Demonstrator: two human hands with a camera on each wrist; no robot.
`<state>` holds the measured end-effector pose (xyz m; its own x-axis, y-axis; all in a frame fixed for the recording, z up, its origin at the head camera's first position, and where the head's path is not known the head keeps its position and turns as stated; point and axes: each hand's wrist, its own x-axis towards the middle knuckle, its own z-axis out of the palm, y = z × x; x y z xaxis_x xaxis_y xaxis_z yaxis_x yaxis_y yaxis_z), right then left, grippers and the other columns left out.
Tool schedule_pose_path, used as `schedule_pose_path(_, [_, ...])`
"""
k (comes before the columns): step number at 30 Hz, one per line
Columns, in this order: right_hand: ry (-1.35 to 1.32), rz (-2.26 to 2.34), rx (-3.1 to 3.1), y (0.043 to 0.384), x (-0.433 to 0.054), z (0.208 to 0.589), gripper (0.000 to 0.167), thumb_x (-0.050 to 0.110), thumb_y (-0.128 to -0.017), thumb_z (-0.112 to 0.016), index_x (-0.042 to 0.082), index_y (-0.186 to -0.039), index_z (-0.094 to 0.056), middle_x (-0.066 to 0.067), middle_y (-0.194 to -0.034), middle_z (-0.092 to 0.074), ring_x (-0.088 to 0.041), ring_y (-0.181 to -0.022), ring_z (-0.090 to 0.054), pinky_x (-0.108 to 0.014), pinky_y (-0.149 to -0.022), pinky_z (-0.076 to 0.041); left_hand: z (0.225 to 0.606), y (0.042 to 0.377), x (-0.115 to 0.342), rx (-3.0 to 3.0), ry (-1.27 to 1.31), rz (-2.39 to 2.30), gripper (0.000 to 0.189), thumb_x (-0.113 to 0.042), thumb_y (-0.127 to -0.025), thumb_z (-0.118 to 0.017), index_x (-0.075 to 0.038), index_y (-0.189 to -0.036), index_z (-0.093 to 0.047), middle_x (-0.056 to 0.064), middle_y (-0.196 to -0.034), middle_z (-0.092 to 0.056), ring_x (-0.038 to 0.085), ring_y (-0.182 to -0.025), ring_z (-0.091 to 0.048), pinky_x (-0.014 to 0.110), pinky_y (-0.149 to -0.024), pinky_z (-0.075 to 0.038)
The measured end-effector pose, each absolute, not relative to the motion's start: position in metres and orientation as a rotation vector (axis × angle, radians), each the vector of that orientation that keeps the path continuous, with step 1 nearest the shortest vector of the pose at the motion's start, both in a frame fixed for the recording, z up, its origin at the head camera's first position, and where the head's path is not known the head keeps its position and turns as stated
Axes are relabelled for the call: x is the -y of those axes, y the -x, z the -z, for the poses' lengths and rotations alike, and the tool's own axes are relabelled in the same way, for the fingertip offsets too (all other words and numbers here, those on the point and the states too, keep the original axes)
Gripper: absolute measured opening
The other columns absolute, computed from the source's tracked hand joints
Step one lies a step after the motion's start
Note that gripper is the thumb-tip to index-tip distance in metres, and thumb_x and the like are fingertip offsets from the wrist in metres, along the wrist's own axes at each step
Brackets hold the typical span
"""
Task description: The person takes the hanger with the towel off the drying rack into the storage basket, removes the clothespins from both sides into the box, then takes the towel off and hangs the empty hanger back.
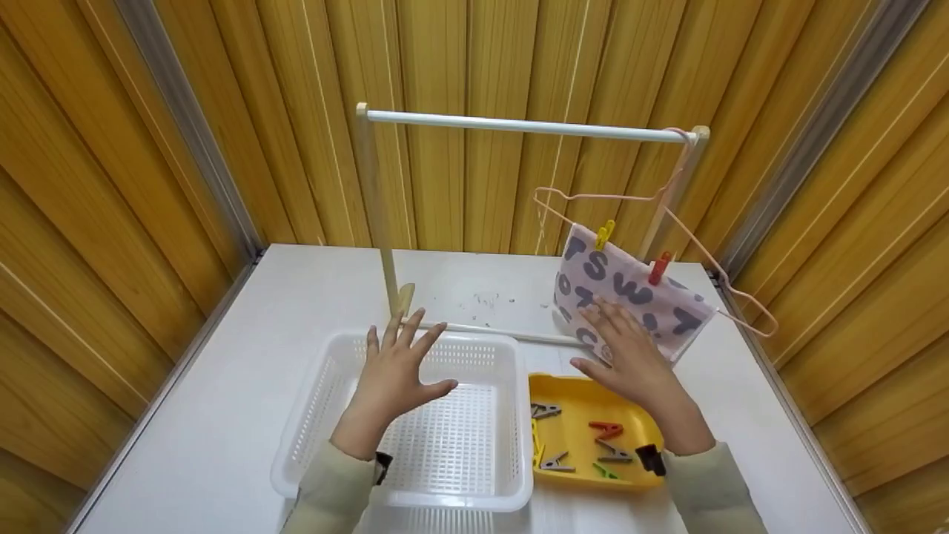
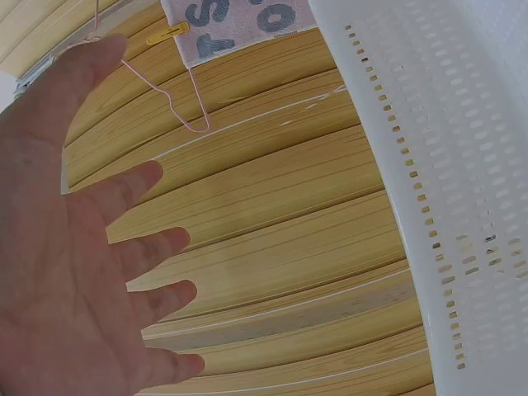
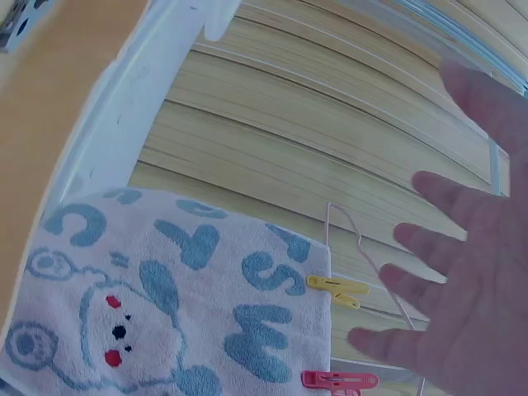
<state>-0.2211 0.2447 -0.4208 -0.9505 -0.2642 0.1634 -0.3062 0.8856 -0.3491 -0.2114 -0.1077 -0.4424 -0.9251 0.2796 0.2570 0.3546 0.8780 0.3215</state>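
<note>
My left hand is spread over the white plastic basket, fingers straight and apart, holding nothing. My right hand is likewise spread, overlapping the lower part of a pink towel in the head view; nothing is in its grasp. Grey letters cover the towel, and the right wrist view shows a bear face on it. A yellow clothespin and a red clothespin fasten the towel to a pink hanger, which hangs tilted from the right end of the rack's white bar.
A yellow tray right of the basket holds several clothespins, among them a red one and a green one. The rack's wooden left post stands behind the basket on the white table. Wood-patterned walls enclose the table.
</note>
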Motion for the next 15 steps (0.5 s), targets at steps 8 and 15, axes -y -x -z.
schedule_pose_path(8, [-0.318, -0.555, 2.698, 0.227, -0.262, 0.398, 0.063, 0.024, -0.094, -0.072, 0.008, -0.15, -0.047, -0.021, -0.16, -0.042, -0.048, -0.145, -0.041, -0.068, -0.118, -0.033, 0.437, 0.211, 0.108, 2.76, 0.511, 0.55, 0.071, -0.049, -0.084, -0.08, -0.018, -0.144, -0.057, 0.017, -0.154, -0.051, 0.045, -0.147, -0.041, 0.075, -0.115, -0.033])
schedule_pose_path(15, [-0.203, -0.547, 2.484, 0.243, -0.287, 0.38, 0.053, 0.014, -0.095, -0.07, 0.0, -0.143, -0.05, -0.026, -0.154, -0.046, -0.05, -0.141, -0.043, -0.068, -0.119, -0.033, 0.434, 0.213, 0.107, 2.723, 0.552, 0.606, 0.069, -0.044, -0.084, -0.081, -0.014, -0.142, -0.059, 0.017, -0.147, -0.057, 0.043, -0.14, -0.05, 0.07, -0.114, -0.037])
